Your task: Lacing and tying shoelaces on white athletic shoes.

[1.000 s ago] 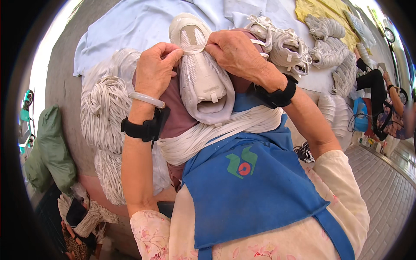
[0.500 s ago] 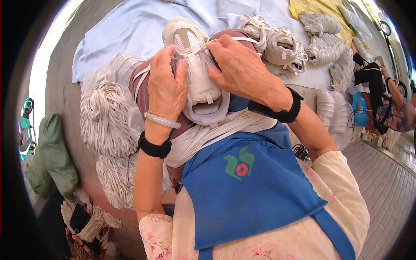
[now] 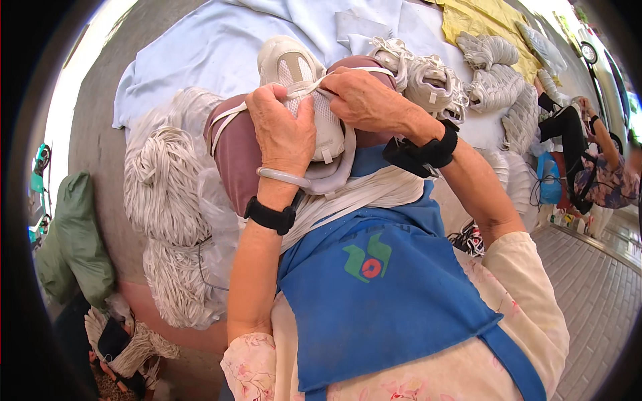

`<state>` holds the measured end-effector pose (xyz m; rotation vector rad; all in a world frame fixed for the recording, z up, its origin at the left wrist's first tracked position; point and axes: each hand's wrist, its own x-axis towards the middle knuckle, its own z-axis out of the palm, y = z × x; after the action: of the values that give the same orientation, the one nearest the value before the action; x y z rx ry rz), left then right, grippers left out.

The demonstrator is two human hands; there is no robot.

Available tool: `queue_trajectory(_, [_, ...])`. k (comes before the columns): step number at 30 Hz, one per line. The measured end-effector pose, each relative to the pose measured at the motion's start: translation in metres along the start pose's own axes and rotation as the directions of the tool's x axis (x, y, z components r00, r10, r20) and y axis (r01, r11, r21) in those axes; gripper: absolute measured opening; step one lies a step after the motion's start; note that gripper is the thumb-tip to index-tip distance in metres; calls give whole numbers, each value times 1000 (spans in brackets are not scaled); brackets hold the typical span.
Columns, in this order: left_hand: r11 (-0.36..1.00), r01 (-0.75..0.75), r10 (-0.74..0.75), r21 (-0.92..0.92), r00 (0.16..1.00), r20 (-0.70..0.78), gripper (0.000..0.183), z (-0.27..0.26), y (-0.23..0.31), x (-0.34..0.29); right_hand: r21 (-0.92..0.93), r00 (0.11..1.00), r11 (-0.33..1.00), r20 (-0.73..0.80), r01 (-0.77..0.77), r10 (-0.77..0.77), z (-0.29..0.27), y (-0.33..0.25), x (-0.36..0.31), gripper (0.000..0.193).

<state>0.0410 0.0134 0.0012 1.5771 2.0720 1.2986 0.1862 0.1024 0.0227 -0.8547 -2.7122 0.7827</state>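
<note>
A beige and white mesh sneaker (image 3: pixel 329 137) rests across my lap, toe pointing away from me. My right hand (image 3: pixel 371 99) pinches a flat white shoelace (image 3: pixel 309 87) above the sneaker's lacing holes. On the sneaker's other side, my left hand (image 3: pixel 284 127) is closed with bent fingers, its thumb against the same lace; its fingertips are partly hidden. A bundle of loose white laces (image 3: pixel 364 195) lies over my lap, between the sneaker and my blue apron (image 3: pixel 394 314). White laces also loop around both my knees.
Large bundles of white laces (image 3: pixel 164 180) lie to my left, near a green sack (image 3: pixel 80 240). Several laced sneakers (image 3: pixel 431 83) stand on the pale blue sheet (image 3: pixel 200 53). Nested grey shoe parts (image 3: pixel 495 87) are stacked at the right. Another person (image 3: pixel 605 160) sits far right.
My left hand has moved right and turned, now covering more of the sneaker's side. My right hand has shifted slightly, still pinching the lace. The sneaker's toe has moved a little right and nearer.
</note>
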Motion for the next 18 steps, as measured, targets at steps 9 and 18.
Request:
queue_trajectory(9, [999,15,-16,-28,1000,-20,32,5,2,0,87,992,992,-91,97,-89,0,-3,-6,24])
queue_trajectory(18, [1000,-10,10,-24,1000,-25,32,3,4,3,98,985,993,-164,62,-46,7,-2,-5,19])
